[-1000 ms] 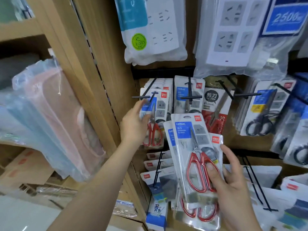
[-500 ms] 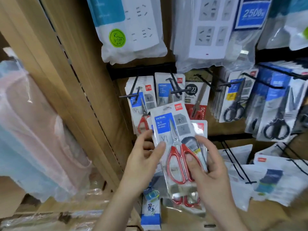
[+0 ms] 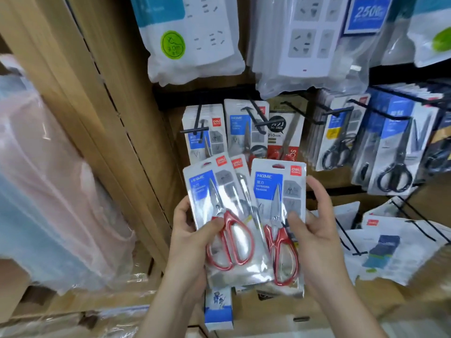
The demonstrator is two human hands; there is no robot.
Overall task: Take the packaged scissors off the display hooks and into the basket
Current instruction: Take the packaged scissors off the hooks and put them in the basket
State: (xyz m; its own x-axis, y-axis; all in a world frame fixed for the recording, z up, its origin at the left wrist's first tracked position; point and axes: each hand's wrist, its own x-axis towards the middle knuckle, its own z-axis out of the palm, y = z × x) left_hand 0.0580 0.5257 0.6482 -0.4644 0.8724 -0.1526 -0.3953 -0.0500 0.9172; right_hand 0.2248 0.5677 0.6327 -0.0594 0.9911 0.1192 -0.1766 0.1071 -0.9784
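Comparing with half a second earlier, the stacked clear-plastic packs of red-handled scissors [image 3: 278,191] were found fanned apart: one clamped in the left hand [image 3: 192,237], one in the right hand [image 3: 314,230]. Both were held below the black wire hooks [image 3: 195,130]; basket unseen.

1. The left hand [image 3: 192,242] is bare, with slender fingers.
2. The right hand [image 3: 314,230] is bare, of matching build.
3. The left forearm [image 3: 166,311] is uncovered from the wrist to the lower edge of the view.
4. The right forearm [image 3: 349,308] is uncovered likewise, wrist to lower edge.
5. Fingernail detail is too blurred to tell.
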